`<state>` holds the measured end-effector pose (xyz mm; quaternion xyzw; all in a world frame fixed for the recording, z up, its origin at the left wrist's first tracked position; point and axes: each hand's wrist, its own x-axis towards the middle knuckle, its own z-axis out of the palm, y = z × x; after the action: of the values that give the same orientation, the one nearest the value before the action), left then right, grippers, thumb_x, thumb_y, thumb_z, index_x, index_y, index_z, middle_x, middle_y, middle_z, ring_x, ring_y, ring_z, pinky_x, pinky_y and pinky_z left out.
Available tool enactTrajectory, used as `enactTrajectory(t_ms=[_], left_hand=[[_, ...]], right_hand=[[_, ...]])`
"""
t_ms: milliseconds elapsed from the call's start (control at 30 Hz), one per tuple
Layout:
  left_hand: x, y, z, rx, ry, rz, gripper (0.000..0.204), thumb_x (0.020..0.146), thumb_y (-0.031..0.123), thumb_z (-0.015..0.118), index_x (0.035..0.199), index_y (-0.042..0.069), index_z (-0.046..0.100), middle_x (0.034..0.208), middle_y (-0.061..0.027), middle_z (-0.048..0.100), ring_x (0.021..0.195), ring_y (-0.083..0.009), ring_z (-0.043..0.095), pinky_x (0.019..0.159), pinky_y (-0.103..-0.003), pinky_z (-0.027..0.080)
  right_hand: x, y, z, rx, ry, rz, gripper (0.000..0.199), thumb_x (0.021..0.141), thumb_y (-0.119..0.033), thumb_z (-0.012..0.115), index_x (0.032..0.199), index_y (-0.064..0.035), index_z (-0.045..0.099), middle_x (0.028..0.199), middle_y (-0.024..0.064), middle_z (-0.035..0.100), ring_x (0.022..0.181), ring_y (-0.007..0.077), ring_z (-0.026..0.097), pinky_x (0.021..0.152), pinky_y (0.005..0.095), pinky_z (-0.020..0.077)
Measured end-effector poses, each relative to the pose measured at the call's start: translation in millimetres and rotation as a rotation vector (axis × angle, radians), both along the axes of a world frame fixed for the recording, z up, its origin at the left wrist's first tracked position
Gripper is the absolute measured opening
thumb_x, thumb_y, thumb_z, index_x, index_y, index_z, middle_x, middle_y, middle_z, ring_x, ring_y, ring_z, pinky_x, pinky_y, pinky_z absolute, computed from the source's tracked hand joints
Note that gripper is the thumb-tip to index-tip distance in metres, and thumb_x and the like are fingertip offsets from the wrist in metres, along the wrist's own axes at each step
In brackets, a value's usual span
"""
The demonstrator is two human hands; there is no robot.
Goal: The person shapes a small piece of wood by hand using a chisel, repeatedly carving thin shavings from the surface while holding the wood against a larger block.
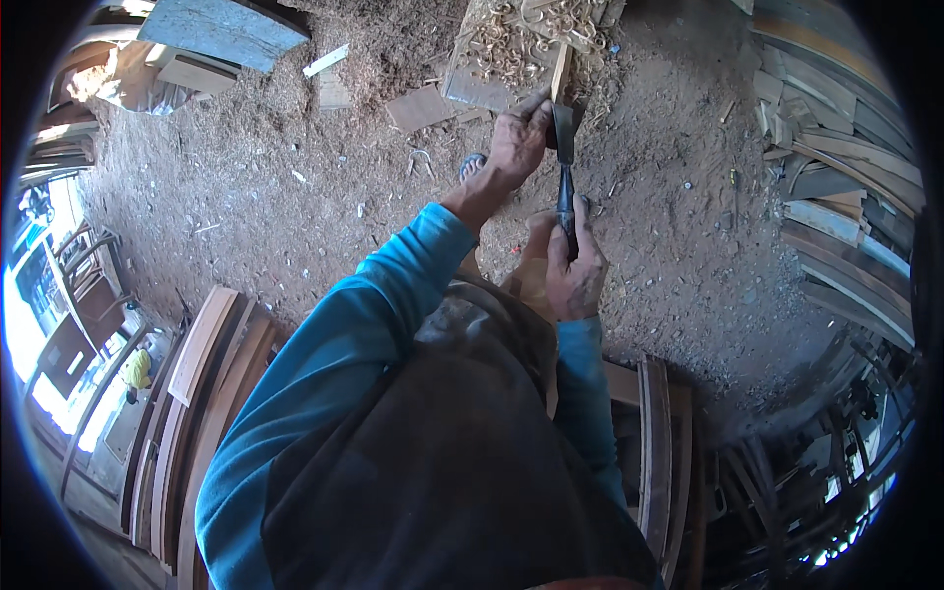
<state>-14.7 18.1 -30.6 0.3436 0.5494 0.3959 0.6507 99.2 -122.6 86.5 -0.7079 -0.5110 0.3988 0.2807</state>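
Under you: a dirt floor [678,246], reddish and covered in sawdust. On it, ahead of you, a board [482,84] heaped with curled wood shavings [521,34]. Left of that, a small flat offcut [418,106]. To your right, stacked planks [836,187]. Far left, a grey slab [221,29].

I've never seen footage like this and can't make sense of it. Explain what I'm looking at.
There is no machine here: a camera worn on a person's head looks down at their own two hands, and its wide lens bends the edges. The left hand steadies a thin wood strip and the blade end of a dark hatchet. The right hand grips its handle. Below is a dirt floor covered in sawdust, with curly shavings on a board. Planks are stacked on the right, curved wooden pieces lower left.
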Motion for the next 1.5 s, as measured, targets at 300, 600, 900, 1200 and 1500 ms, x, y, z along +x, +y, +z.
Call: enactTrajectory(t_ms=[300,600,900,1200,1500], left_hand=[[7.4,-11.0,0.0,-0.001,-0.053,0.055,0.039,0.11,0.02,0.052,0.143,0.0,0.058,0.097,-0.0048,0.071,0.086,-0.0102,0.061,0.078,-0.029,0.053],[9.5,-12.1,-7.7,-0.019,-0.074,0.103,0.037,0.107,0.014,0.057,0.142,0.001,0.061,0.104,-0.0016,0.07,0.092,-0.0081,0.059,0.082,-0.027,0.052],[13.3,-15.6,7.0,-0.052,-0.05,0.089,0.038,0.107,0.016,0.059,0.143,0.002,0.06,0.102,-0.0013,0.072,0.089,-0.0085,0.062,0.08,-0.026,0.054],[12.6,-9.8,8.9,-0.09,-0.142,0.108,0.036,0.106,0.014,0.06,0.138,-0.003,0.062,0.094,-0.0045,0.071,0.082,-0.011,0.066,0.076,-0.028,0.058],[12.9,-6.2,8.2,-0.119,-0.215,0.171,0.037,0.105,0.013,0.062,0.139,-0.003,0.062,0.096,-0.0037,0.073,0.082,-0.0112,0.066,0.078,-0.028,0.058]], right_hand=[[-2.0,1.5,-16.0,0.117,-0.137,0.013,0.05,0.099,-0.01,0.058,0.147,0.0013,0.051,0.122,0.0301,0.067,0.108,0.0447,0.07,0.088,0.0476,0.0564],[1.6,-3.1,-18.7,0.078,-0.048,-0.001,0.051,0.099,-0.009,0.058,0.148,0.0011,0.05,0.129,0.0301,0.065,0.109,0.043,0.07,0.09,0.047,0.0562],[-12.7,26.6,-16.6,-0.046,-0.03,-0.095,0.051,0.1,-0.011,0.056,0.15,-0.0005,0.049,0.132,0.0308,0.063,0.117,0.0466,0.066,0.094,0.0474,0.0553],[-10.4,70.4,-29.5,0.001,-0.049,-0.11,0.05,0.102,-0.016,0.057,0.15,-0.0046,0.051,0.115,0.0287,0.071,0.099,0.0443,0.072,0.082,0.0467,0.0584],[-10.8,90.1,-25.3,-0.111,-0.149,-0.05,0.049,0.102,-0.019,0.057,0.15,-0.0063,0.052,0.123,0.0257,0.069,0.106,0.0402,0.072,0.084,0.0445,0.0591]])
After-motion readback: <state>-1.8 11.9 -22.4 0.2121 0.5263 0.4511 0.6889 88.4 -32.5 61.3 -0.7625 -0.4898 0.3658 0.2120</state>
